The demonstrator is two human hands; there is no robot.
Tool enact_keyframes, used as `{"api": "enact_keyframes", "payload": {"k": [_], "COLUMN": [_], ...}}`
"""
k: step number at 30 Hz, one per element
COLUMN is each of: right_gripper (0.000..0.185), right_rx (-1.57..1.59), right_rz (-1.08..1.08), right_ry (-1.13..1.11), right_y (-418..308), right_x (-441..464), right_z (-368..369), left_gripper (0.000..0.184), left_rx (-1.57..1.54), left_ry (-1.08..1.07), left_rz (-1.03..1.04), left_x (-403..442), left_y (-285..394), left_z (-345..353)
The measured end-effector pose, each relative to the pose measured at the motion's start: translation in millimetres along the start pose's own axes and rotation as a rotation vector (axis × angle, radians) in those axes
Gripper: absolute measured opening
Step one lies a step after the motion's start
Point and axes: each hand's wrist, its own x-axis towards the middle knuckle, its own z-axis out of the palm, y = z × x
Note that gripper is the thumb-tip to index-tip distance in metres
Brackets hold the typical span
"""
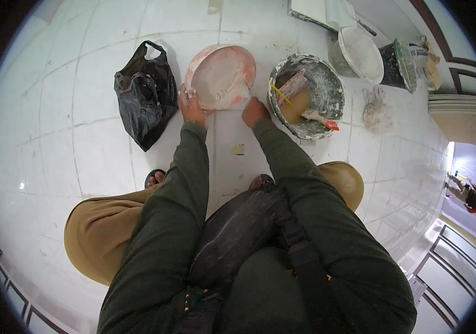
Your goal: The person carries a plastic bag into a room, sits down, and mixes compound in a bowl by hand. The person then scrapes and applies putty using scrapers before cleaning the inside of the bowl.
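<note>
White tiled floor (54, 111): left hand (193, 106) holding pink basin (195, 67) by its near left rim; right hand (255, 112) curled between basin and dark bucket (334, 89), contents indiscernible

Dark lettering (419, 51), on pale sack (423, 62), too small to read

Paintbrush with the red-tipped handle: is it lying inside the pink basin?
No, the paintbrush lies in the dark bucket beside the pink basin.
</note>
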Motion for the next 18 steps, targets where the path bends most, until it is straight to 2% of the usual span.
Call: {"api": "enact_keyframes", "payload": {"k": [1,3,5,7,8,9,11,14,17,18], "right_gripper": [0.019,0.018,0.018,0.019,0.020,0.020,0.020,0.021,0.025,0.025], "right_rx": [0.013,0.230,0.424,0.585,0.740,0.631,0.414,0.031,0.001,-0.068], "right_rz": [-0.003,0.065,0.181,0.332,0.357,0.314,0.227,-0.105,0.116,0.118], "right_ry": [-0.006,-0.249,-0.453,-0.632,-0.674,-0.640,-0.567,-0.098,-0.035,-0.073], "right_y": [-0.5,-1.5,-7.2,-17.3,-35.2,-42.7,-49.9,-15.3,-26.4,-26.7], "right_x": [-1.8,-5.9,-14.2,-20.8,-32.5,-32.8,-27.9,5.7,5.9,5.8], "right_z": [6.3,17.8,20.1,13.8,-7.7,-16.3,-25.5,-1.3,-29.3,-29.8], "left_gripper": [0.049,0.049,0.047,0.047,0.047,0.049,0.049,0.048,0.047,0.047], "left_rx": [-0.008,-0.022,0.291,0.236,0.033,-0.171,-0.101,-0.050,-0.096,-0.121], "left_ry": [0.027,0.087,0.044,0.052,0.086,0.116,0.051,0.034,0.010,-0.011], "left_rz": [-0.018,-0.047,0.183,0.189,0.070,-0.047,-0.051,-0.054,-0.080,-0.093], "left_x": [1.8,10.2,26.4,27.7,12.8,4.3,2.8,1.5,4.7,8.9], "left_y": [-2.3,-12.2,-53.5,-52.0,-28.7,-13.6,-8.4,-2.9,-5.5,-8.0], "left_z": [-0.4,-6.2,-41.8,-40.9,-25.7,-15.5,-16.1,-9.3,-14.5,-17.0]}}
